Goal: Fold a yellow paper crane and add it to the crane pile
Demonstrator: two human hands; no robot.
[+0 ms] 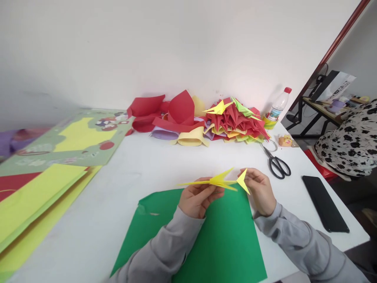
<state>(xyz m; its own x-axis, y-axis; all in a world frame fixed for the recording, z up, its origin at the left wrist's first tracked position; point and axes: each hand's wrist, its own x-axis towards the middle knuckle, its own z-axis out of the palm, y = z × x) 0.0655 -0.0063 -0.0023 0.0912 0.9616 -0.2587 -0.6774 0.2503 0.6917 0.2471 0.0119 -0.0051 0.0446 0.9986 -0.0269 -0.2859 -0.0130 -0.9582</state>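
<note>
A yellow folded-paper figure (218,180), with pointed wings and a forked tail piece, is held above a green sheet of paper (226,239). My left hand (198,198) pinches its body from below, near the middle. At the tail piece (243,181), my right hand (260,188) has its fingers closed on the right end; the fingertips are partly hidden behind the paper. Both forearms in grey sleeves reach over the table, the left one covering part of the green sheet.
Behind lie a pile of red folded-paper figures (229,120) and curled red paper pieces (179,108). Black-handled scissors (278,165), a bottle (275,110), a small packet (285,140) and a black phone (324,204) are right. Yellow paper (38,200) lies left. A person in patterned clothing (350,137) is far right.
</note>
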